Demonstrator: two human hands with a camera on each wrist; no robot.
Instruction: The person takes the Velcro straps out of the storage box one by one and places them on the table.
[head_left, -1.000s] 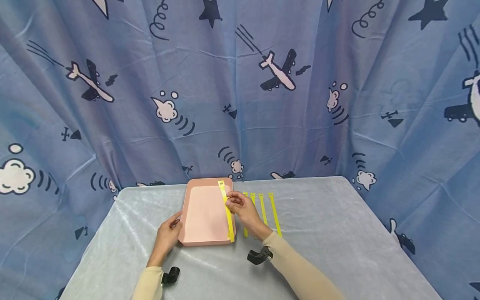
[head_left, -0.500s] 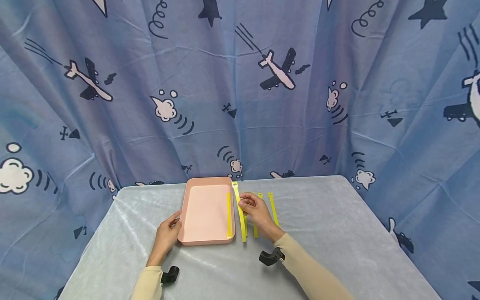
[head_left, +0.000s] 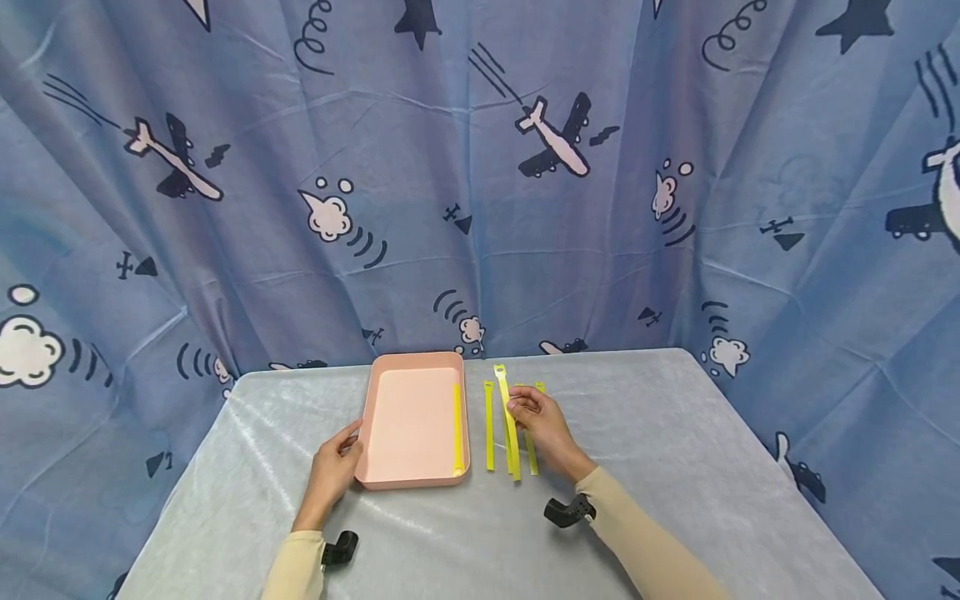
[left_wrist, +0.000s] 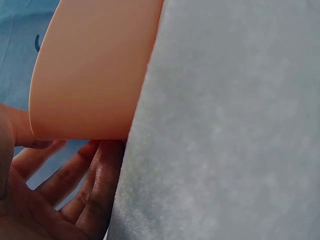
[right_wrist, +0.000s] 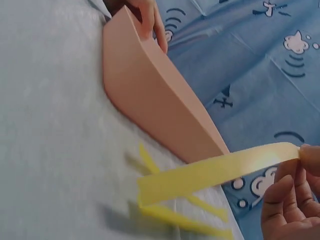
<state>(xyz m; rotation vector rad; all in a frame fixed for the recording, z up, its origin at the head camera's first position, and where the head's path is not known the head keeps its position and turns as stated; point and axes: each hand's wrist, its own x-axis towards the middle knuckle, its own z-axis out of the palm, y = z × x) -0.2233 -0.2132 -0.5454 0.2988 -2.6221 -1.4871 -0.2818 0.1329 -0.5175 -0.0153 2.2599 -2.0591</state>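
My right hand [head_left: 546,427] pinches a yellow hook-and-loop cable tie [head_left: 509,432] near its slotted head, with the tail hanging down in the right wrist view. It is over several like ties on the table, partly hidden by the hand and the held tie. One cable tie [head_left: 489,427] lies apart to their left. Inside a pink tray [head_left: 411,425], another yellow tie [head_left: 457,429] lies along the right wall. My left hand [head_left: 333,475] holds the tray's left side, its thumb [left_wrist: 35,140] at the rim and the other fingers against the outer wall.
A grey cloth covers the table [head_left: 675,500]. Behind the far edge hangs a blue curtain [head_left: 420,167] printed with planes, clouds and stars. Each wrist wears a black camera mount [head_left: 570,510].
With the held tie, my right hand has moved rightward from above the tray to over the row of ties. The left hand stays at the tray.
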